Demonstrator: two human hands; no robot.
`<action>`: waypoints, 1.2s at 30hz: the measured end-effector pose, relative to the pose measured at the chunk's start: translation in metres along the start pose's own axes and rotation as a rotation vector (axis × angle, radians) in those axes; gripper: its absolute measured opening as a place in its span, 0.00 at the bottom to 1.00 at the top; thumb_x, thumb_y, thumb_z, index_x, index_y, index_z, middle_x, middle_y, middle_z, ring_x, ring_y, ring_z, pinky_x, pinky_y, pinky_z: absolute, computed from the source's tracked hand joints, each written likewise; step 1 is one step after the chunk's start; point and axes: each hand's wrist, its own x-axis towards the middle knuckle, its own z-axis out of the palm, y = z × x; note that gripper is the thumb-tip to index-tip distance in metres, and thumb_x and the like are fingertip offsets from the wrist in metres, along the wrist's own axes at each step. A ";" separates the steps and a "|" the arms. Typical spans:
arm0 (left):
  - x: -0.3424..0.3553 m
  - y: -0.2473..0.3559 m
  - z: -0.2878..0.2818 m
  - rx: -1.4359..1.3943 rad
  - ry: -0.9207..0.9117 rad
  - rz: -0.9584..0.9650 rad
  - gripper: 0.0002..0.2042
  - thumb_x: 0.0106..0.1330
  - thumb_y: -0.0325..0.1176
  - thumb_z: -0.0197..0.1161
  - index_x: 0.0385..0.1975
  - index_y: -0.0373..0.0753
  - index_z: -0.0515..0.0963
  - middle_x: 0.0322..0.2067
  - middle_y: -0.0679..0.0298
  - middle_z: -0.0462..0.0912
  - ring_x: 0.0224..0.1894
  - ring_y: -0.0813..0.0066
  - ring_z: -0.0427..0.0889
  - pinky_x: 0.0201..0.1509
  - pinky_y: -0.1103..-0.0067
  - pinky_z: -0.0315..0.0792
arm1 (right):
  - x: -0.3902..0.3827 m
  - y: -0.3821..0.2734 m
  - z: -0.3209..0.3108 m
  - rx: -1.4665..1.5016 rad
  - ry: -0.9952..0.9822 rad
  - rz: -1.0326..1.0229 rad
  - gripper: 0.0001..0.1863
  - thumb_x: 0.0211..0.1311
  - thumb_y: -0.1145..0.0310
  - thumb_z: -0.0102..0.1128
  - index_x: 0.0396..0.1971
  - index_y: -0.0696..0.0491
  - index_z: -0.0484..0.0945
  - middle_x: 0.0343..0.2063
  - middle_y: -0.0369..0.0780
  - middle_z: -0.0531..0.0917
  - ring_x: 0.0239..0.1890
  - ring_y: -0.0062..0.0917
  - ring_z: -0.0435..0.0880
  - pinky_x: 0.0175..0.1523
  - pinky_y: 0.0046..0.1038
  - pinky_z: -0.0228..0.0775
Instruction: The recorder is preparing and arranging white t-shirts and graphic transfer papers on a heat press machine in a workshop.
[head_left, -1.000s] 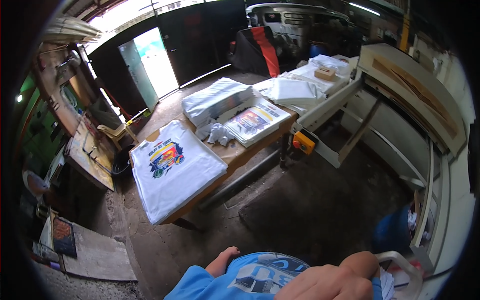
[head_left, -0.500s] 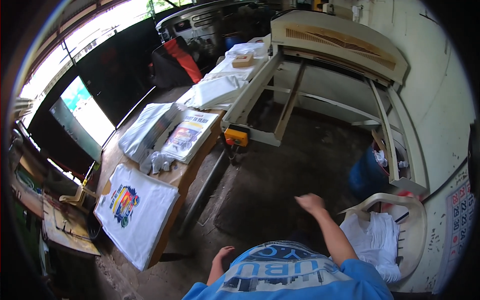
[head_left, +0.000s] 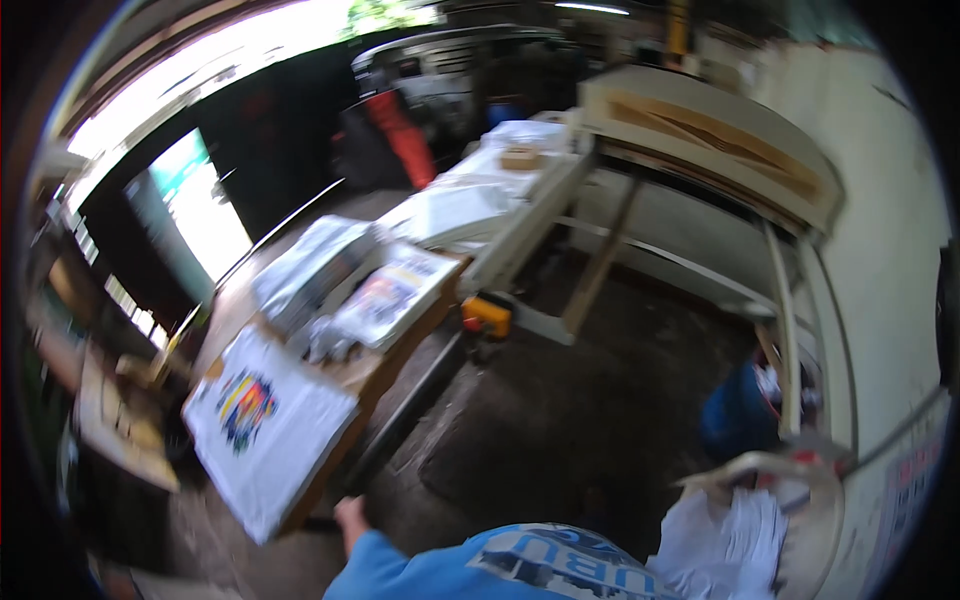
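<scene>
A dim workshop with a dark concrete floor (head_left: 560, 420). Daylight pours through a wide doorway (head_left: 190, 215) far left; a pale wall (head_left: 880, 230) stands right, behind a wooden frame (head_left: 720, 150).

A white T-shirt (head_left: 265, 435) carries a multicoloured print (red, yellow and blue) on the brown wooden surface (head_left: 375, 368). A yellow-and-black tool (head_left: 486, 315) hangs beside it, and the sleeve (head_left: 400, 570) is blue.

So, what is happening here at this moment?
A person in a blue printed shirt stands on a dark workshop floor. Only the left hand shows, empty, near the corner of a white T-shirt with a colourful print spread flat on a wooden table. A white plastic chair holding white cloth stands at the right.
</scene>
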 end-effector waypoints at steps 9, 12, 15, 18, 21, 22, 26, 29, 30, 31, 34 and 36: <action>-0.303 0.389 0.144 -0.110 -0.467 1.734 0.05 0.48 0.27 0.52 0.24 0.39 0.74 0.22 0.54 0.76 0.28 0.55 0.76 0.30 0.66 0.70 | -0.220 -0.308 0.039 0.528 -0.099 -1.316 0.22 0.60 0.62 0.44 0.15 0.63 0.73 0.16 0.53 0.74 0.21 0.43 0.75 0.26 0.42 0.60; -0.371 0.431 0.108 -0.374 -0.527 1.926 0.01 0.41 0.26 0.54 0.15 0.37 0.71 0.17 0.53 0.73 0.25 0.52 0.74 0.25 0.65 0.67 | -0.294 -0.412 -0.024 0.520 0.025 -1.690 0.16 0.58 0.65 0.46 0.18 0.59 0.72 0.19 0.51 0.75 0.24 0.44 0.74 0.28 0.38 0.65; -0.341 0.424 0.099 -0.398 -0.432 1.761 0.02 0.42 0.27 0.55 0.15 0.37 0.71 0.17 0.54 0.73 0.25 0.52 0.74 0.26 0.66 0.67 | -0.345 -0.450 -0.042 0.307 0.293 -1.776 0.17 0.58 0.65 0.46 0.15 0.60 0.72 0.19 0.52 0.75 0.25 0.43 0.75 0.30 0.37 0.66; -0.231 0.362 0.111 -0.181 -0.349 1.559 0.04 0.46 0.29 0.54 0.21 0.38 0.74 0.24 0.54 0.76 0.30 0.53 0.76 0.31 0.67 0.71 | -0.339 -0.403 -0.008 0.467 -0.125 -1.765 0.20 0.60 0.62 0.43 0.14 0.59 0.73 0.19 0.51 0.75 0.24 0.45 0.74 0.30 0.40 0.65; -0.097 0.194 0.095 0.056 -0.322 1.084 0.09 0.56 0.33 0.48 0.32 0.41 0.75 0.34 0.56 0.77 0.38 0.64 0.76 0.39 0.68 0.69 | -0.287 -0.289 0.054 0.312 -0.258 -1.504 0.20 0.60 0.59 0.43 0.18 0.60 0.73 0.24 0.53 0.76 0.31 0.48 0.72 0.36 0.45 0.63; -0.068 0.122 0.077 0.135 -0.348 0.712 0.10 0.56 0.33 0.49 0.35 0.41 0.75 0.36 0.57 0.77 0.40 0.61 0.76 0.40 0.69 0.70 | -0.261 -0.239 0.070 0.187 -0.350 -1.397 0.18 0.59 0.60 0.43 0.23 0.60 0.74 0.29 0.53 0.76 0.35 0.48 0.73 0.40 0.43 0.64; -0.064 -0.160 -0.050 0.300 0.020 -0.265 0.11 0.51 0.37 0.59 0.32 0.40 0.78 0.37 0.57 0.78 0.43 0.60 0.76 0.44 0.68 0.70 | -0.178 -0.094 0.096 -0.229 -0.509 -1.000 0.14 0.52 0.64 0.52 0.30 0.61 0.73 0.35 0.52 0.75 0.41 0.46 0.72 0.46 0.40 0.64; -0.126 -0.276 -0.112 0.076 0.319 -0.792 0.11 0.45 0.26 0.64 0.30 0.33 0.77 0.36 0.52 0.78 0.37 0.58 0.79 0.36 0.71 0.75 | -0.154 -0.062 0.096 -0.416 -0.568 -0.863 0.14 0.49 0.65 0.53 0.30 0.61 0.73 0.36 0.52 0.75 0.41 0.46 0.72 0.47 0.39 0.64; -0.141 -0.294 -0.115 0.090 0.423 -0.895 0.10 0.46 0.23 0.63 0.30 0.33 0.77 0.36 0.52 0.78 0.39 0.59 0.79 0.39 0.73 0.75 | -0.152 -0.060 0.095 -0.443 -0.576 -0.849 0.14 0.48 0.66 0.54 0.30 0.61 0.73 0.36 0.52 0.75 0.41 0.46 0.72 0.47 0.39 0.63; -0.149 -0.303 -0.111 0.037 0.398 -0.928 0.09 0.46 0.24 0.63 0.30 0.32 0.77 0.36 0.51 0.78 0.39 0.59 0.78 0.40 0.72 0.75 | -0.151 -0.062 0.096 -0.467 -0.585 -0.841 0.14 0.48 0.66 0.54 0.30 0.61 0.72 0.36 0.52 0.75 0.41 0.46 0.72 0.47 0.39 0.63; -0.146 -0.268 -0.043 0.111 0.247 -0.719 0.12 0.44 0.30 0.65 0.30 0.37 0.78 0.37 0.53 0.78 0.41 0.59 0.77 0.41 0.70 0.73 | -0.158 -0.079 0.103 -0.477 -0.587 -0.855 0.14 0.45 0.67 0.56 0.31 0.61 0.72 0.36 0.52 0.75 0.41 0.46 0.72 0.48 0.39 0.63; -0.110 -0.193 0.011 0.299 -0.104 -0.278 0.13 0.50 0.41 0.59 0.33 0.42 0.79 0.37 0.58 0.78 0.43 0.59 0.76 0.45 0.68 0.71 | -0.172 -0.104 0.105 -0.428 -0.559 -0.911 0.15 0.43 0.68 0.57 0.31 0.61 0.72 0.36 0.51 0.75 0.42 0.46 0.72 0.48 0.39 0.63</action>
